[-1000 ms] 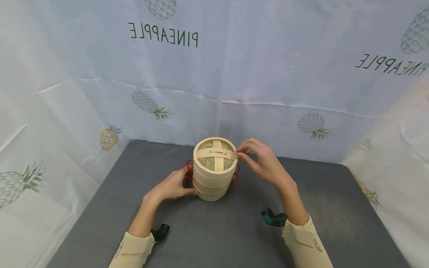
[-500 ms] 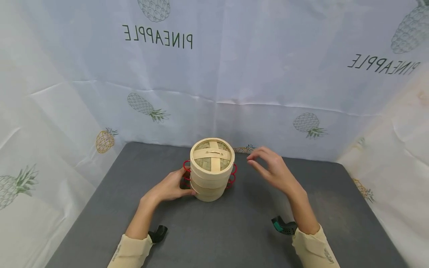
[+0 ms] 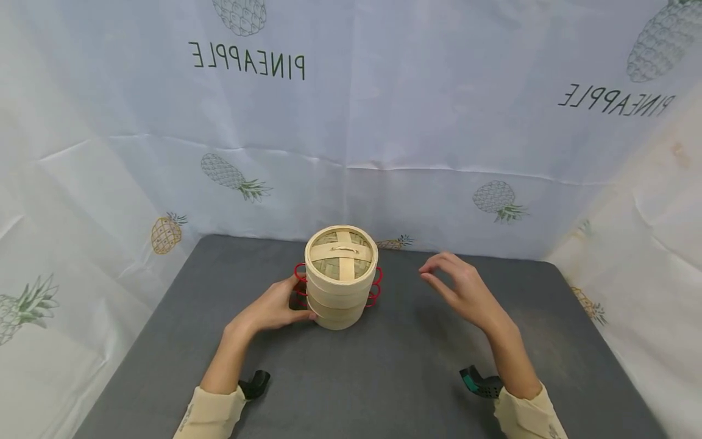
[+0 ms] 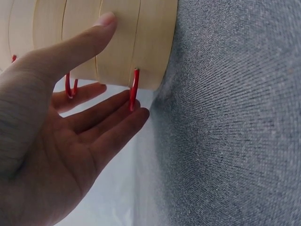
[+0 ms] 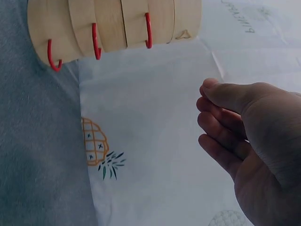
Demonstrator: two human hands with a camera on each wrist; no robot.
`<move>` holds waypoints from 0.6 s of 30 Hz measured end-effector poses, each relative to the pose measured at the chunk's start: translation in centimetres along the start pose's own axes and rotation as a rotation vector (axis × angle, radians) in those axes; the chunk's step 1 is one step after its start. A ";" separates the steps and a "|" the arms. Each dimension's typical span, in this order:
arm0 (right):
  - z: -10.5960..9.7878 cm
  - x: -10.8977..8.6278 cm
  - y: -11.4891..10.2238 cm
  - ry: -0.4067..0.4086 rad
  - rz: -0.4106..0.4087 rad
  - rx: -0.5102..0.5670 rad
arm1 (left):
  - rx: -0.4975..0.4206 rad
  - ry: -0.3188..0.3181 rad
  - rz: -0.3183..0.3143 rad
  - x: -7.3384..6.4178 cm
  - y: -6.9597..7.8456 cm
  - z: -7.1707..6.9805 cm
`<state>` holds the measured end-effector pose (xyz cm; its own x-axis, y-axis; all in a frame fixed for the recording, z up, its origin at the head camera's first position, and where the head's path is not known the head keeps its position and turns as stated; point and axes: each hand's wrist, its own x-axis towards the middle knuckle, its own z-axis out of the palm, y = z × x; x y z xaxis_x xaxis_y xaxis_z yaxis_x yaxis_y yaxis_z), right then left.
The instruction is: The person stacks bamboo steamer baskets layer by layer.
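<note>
A round bamboo steamer stands upright on the dark table, its tiers stacked and a woven lid on top. Small red loop handles stick out from both sides. My left hand is at the steamer's left side. In the left wrist view its thumb rests on the bamboo wall, while the fairly straight fingers lie beside the red loops. Apart from the steamer, to its right, my right hand hovers with loosely bent fingers, thumb near the index fingertip and nothing held.
A dark grey cloth covers the table. Behind it hangs a pale curtain printed with pineapples, close to the table's back edge. Black wrist devices protrude from both sleeves.
My right hand has left the lid's right rim and moved right, toward me. The left hand stays at the steamer. The whole head view has shifted slightly.
</note>
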<state>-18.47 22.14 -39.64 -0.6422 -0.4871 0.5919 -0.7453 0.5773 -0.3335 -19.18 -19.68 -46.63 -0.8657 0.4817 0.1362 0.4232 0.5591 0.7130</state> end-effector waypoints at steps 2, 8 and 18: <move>0.0 -0.2 0.1 -0.001 -0.007 0.003 | 0.004 -0.011 -0.046 -0.1 0.4 -0.2; 0.2 -0.5 0.6 -0.011 -0.049 0.020 | 0.027 -0.009 -0.072 -0.5 0.1 -0.5; -0.5 -1.0 1.4 -0.011 -0.049 -0.048 | 0.087 -0.025 -0.155 -1.5 0.0 -2.2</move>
<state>-18.78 23.72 -40.32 -0.6071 -0.5224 0.5988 -0.7666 0.5834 -0.2683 -18.45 -21.88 -45.39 -0.9158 0.4015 0.0112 0.3078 0.6835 0.6619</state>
